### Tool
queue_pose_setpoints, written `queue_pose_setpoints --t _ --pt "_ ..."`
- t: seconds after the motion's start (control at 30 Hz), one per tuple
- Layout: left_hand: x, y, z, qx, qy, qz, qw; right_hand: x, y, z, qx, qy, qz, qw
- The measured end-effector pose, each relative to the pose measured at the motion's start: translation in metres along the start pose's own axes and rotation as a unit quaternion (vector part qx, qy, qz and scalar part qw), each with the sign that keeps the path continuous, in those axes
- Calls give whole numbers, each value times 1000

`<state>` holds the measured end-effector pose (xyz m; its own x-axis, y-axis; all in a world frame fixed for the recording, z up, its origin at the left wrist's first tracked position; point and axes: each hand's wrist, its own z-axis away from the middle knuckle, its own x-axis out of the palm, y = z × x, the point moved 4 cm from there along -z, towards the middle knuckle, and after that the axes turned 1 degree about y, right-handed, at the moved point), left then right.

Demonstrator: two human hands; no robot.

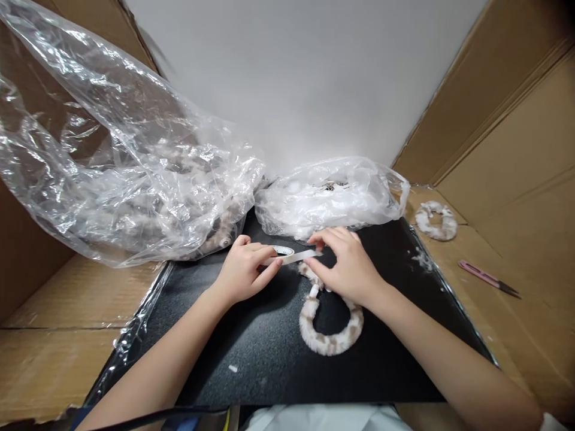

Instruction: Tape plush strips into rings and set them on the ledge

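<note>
My left hand (245,269) is closed on a small roll of tape (284,250), with a whitish strip pulled out from it. At the strip's free end is my right hand (344,260), its thumb and fingertips curled about the tape. The strip (299,257) runs nearly level between the two hands, just above the black table. Under and in front of my right hand lies a fluffy white ring with brown patches (331,342). Its upper part is partly hidden by the hand.
A big clear bag (148,203) of fluffy pieces stands at the left. Behind my hands is a smaller bag (296,209) with white contents. Another fluffy ring (435,230) and pink-handled snips (483,274) lie on cardboard at the right. Fluff scraps (422,260) lie near the table's right edge.
</note>
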<state>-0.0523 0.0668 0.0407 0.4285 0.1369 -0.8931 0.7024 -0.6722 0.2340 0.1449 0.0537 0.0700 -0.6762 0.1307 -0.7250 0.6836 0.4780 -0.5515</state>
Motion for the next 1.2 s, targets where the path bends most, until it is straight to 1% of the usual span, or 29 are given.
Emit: queue_pose_setpoints --t 0.03,0.07,0.13,0.17,0.2,0.23,0.27,0.3,0.37,0.4,0.43,0.5,0.6,0.63,0.73,0.77,0.87,0.93,1.07,1.1,1.2 --pt "-1 0 0 -4 4 4 1000 -2 -4 -4 -15 34 36 999" --pt "-1 -1 0 -8 10 9 1000 -6 -8 -7 -25 81 74 994" --pt "-3 -1 1 -14 25 19 999 -15 -13 -7 -41 178 144 973" --pt "-4 0 1 -15 35 25 999 -17 -17 -6 -51 206 168 963" --pt "-5 1 1 -16 45 32 998 -17 -20 -6 -64 208 181 959" --pt "-6 2 1 -16 56 39 998 -14 -23 -7 -80 182 180 963" --pt "-8 4 1 -14 68 46 997 -9 -26 -8 -92 132 165 973" --pt "-10 7 1 -11 81 52 995 -2 -28 -10 -95 69 139 983" --pt "-14 12 1 -2 109 57 992 10 -28 -16 -69 -49 78 993" --pt "-16 15 1 2 121 57 991 14 -27 -19 -47 -86 55 994" --pt "-18 17 1 5 132 56 990 16 -25 -22 -28 -107 42 993" --pt "-21 21 1 10 147 53 988 16 -23 -29 -14 -136 40 990" --pt "-25 24 0 14 163 52 985 10 -22 -35 -22 -177 47 983" --pt "-26 25 0 18 165 52 985 8 -23 -36 -26 -178 53 982" --pt "-29 28 0 31 171 55 983 1 -27 -37 -44 -156 67 985" --pt "-30 29 0 35 172 59 983 1 -28 -37 -45 -159 65 984" --pt "-33 30 0 38 168 69 983 0 -27 -35 -27 -198 41 979" --pt "-33 27 -1 19 148 60 987 -4 -26 -33 -14 -214 39 976" --pt "-26 19 -3 -42 63 43 996 -12 -30 -26 0 -252 49 967" --pt "-25 19 -4 -53 51 44 996 -12 -31 -24 -1 -259 59 964" --pt "-25 21 -4 -74 52 43 995 -8 -34 -21 3 -248 82 965"
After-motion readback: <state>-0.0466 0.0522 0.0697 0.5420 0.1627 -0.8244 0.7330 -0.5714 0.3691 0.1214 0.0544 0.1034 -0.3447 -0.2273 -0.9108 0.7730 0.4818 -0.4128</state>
